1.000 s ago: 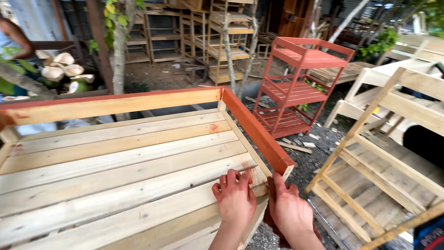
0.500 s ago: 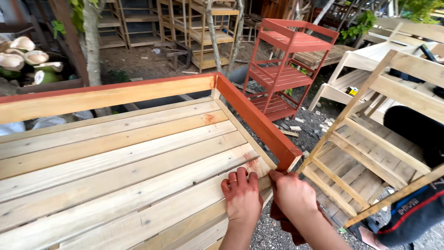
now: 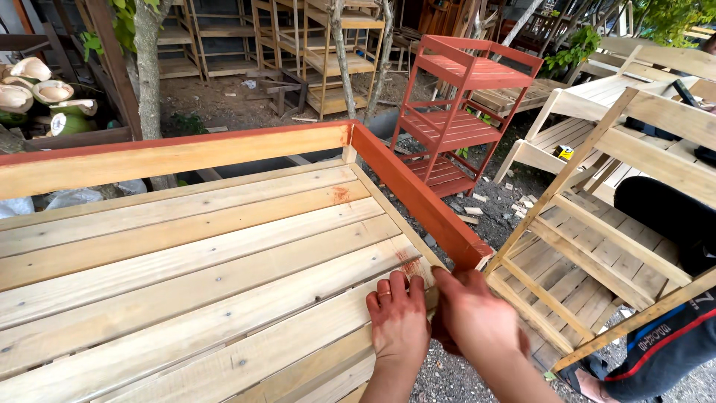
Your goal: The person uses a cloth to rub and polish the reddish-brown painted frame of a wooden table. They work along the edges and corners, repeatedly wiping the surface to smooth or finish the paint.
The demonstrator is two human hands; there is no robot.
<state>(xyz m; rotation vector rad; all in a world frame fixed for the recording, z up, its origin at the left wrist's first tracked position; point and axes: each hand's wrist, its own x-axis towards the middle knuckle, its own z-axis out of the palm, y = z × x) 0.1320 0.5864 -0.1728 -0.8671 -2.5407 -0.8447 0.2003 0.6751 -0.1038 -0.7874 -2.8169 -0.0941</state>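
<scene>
The left hand lay flat, fingers spread, on the slatted wooden frame near its corner. The right hand, paint-stained, pinched a dark red cloth against the frame's red-painted side rail

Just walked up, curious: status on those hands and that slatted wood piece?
Left hand flat on the slatted wooden shelf. Right hand at its red-stained side rail. Unpainted rack close beside.
</scene>
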